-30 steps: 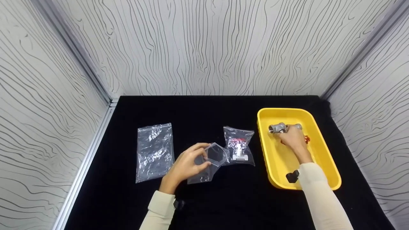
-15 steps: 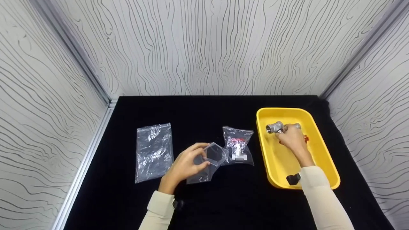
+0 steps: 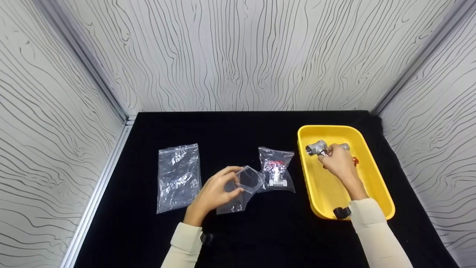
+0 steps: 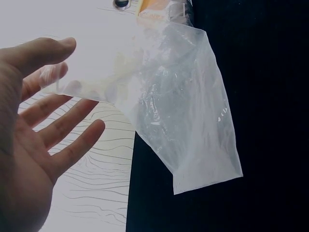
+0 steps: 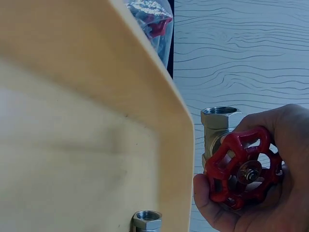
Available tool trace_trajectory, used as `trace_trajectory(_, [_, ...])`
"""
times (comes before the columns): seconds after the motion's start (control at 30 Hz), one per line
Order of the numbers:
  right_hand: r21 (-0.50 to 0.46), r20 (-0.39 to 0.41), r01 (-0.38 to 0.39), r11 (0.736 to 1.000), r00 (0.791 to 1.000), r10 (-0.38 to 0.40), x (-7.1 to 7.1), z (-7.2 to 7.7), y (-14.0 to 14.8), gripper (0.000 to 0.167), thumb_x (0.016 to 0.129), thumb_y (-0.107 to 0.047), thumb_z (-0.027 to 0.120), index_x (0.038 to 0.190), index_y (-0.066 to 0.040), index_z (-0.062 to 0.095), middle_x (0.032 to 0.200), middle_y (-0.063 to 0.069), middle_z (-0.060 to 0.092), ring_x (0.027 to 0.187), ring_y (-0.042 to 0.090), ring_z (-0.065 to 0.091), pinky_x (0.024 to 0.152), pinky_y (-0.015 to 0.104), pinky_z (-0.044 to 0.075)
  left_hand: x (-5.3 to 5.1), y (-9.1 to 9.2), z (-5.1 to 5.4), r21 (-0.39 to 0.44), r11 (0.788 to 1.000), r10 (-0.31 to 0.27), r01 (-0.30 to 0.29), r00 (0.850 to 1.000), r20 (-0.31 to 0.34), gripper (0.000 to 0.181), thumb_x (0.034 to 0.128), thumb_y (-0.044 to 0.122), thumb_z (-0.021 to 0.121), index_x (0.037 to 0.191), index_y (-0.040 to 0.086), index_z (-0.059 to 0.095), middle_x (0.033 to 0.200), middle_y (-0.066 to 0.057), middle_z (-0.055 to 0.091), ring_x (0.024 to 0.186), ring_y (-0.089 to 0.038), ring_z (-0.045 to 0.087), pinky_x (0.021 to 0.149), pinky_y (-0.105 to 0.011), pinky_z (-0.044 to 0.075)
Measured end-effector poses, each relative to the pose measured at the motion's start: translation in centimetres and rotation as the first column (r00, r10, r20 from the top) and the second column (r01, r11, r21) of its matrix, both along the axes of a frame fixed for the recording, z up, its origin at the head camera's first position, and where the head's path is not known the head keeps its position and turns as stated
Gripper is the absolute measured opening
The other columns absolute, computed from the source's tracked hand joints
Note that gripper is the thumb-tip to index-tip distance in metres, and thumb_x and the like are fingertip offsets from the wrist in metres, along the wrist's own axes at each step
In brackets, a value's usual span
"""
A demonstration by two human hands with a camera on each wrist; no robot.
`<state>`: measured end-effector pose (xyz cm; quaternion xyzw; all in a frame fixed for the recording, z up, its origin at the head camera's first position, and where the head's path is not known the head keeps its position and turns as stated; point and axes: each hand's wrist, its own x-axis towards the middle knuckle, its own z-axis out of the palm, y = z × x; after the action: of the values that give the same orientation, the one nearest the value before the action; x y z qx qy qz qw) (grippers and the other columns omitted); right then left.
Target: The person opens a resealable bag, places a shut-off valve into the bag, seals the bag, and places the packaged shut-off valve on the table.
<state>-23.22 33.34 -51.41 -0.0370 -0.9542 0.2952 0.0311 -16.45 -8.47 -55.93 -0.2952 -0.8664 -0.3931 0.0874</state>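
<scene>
My left hand point(image 3: 217, 190) holds a clear plastic bag point(image 4: 188, 106) by its mouth, which gapes open to the right in the head view. The bag's lower part hangs toward the black cloth. In my right hand point(image 3: 339, 160) is a gate valve point(image 3: 315, 148), gripped around its red handwheel point(image 5: 248, 169); its silver body point(image 5: 212, 133) sticks out past the fingers. This hand is over the far part of the yellow bin point(image 3: 316, 203). Behind it, partly hidden, a second valve point(image 3: 345, 146) lies in the bin.
Between the held bag and the bin lies a bagged valve point(image 3: 277, 175) with a red handwheel. A flat plastic bag point(image 3: 178, 178) lies at the left on the black cloth point(image 3: 238, 130). Patterned panels point(image 3: 238, 56) stand at the back and both sides.
My right hand has shifted slightly left with the valve, whose exposed end has turned a little. The left hand keeps its hold on the bag mouth.
</scene>
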Motion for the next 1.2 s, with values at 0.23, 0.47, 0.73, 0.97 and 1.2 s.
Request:
trace_trajectory(0.23, [-0.007, -0.012, -0.029, 1.0, 1.0, 0.029, 0.7, 1.0, -0.8, 0.027, 0.09, -0.016, 0.068, 0.105, 0.006, 0.063, 0.086, 0.018, 0.074, 0.06, 0.016, 0.068, 0.051, 0.028, 0.05, 0.0, 0.0, 0.0, 0.0, 1.0, 0.005, -0.005, 1.0, 0.0, 0.02, 0.0877, 0.02, 0.087, 0.09, 0.015, 0.067, 0.143, -0.001, 0.068, 0.125, -0.022, 0.07, 0.102, -0.039, 0.06])
trace_trajectory(0.47, [-0.003, -0.033, -0.051, 0.999, 0.998, 0.051, 1.3, 1.6, -1.6, 0.029, 0.089, -0.015, 0.068, 0.107, 0.008, 0.063, 0.088, 0.021, 0.075, 0.059, 0.015, 0.069, 0.052, 0.027, 0.051, -0.1, -0.1, 0.0, 0.005, 1.0, 0.0, 0.0, 1.0, 0.01, 0.02, 0.0878, 0.019, 0.087, 0.09, 0.015, 0.067, 0.143, -0.002, 0.068, 0.125, -0.022, 0.07, 0.101, -0.039, 0.061])
trace_trajectory(0.73, [0.001, -0.051, -0.059, 0.998, 0.997, 0.059, 2.0, 2.3, -2.6, 0.03, 0.087, -0.015, 0.069, 0.108, 0.006, 0.065, 0.085, 0.017, 0.076, 0.059, 0.015, 0.069, 0.055, 0.028, 0.05, 0.0, -0.1, -0.1, 0.002, 1.0, 0.001, -0.001, 1.0, 0.008, 0.021, 0.0876, 0.019, 0.087, 0.091, 0.014, 0.067, 0.143, -0.001, 0.067, 0.125, -0.022, 0.069, 0.1, -0.039, 0.061])
trace_trajectory(0.97, [-0.002, -0.061, -0.066, 0.998, 0.996, 0.066, 2.6, 2.8, -3.3, 0.029, 0.087, -0.015, 0.07, 0.108, 0.005, 0.067, 0.081, 0.014, 0.076, 0.058, 0.014, 0.068, 0.055, 0.028, 0.048, 0.0, -0.1, -0.1, 0.003, 1.0, -0.003, 0.003, 1.0, 0.011, 0.021, 0.088, 0.02, 0.087, 0.092, 0.015, 0.067, 0.144, -0.001, 0.067, 0.124, -0.022, 0.07, 0.1, -0.038, 0.061])
trace_trajectory(1.2, [-0.015, -0.039, -0.069, 0.997, 0.997, 0.069, 3.3, 3.2, -4.1, 0.03, 0.089, -0.017, 0.07, 0.11, 0.003, 0.066, 0.084, 0.015, 0.076, 0.058, 0.012, 0.068, 0.053, 0.025, 0.049, 0.1, -0.1, 0.0, 0.004, 1.0, -0.004, 0.004, 1.0, 0.009, 0.021, 0.0879, 0.02, 0.087, 0.092, 0.014, 0.067, 0.144, -0.002, 0.067, 0.12, -0.022, 0.071, 0.098, -0.038, 0.061])
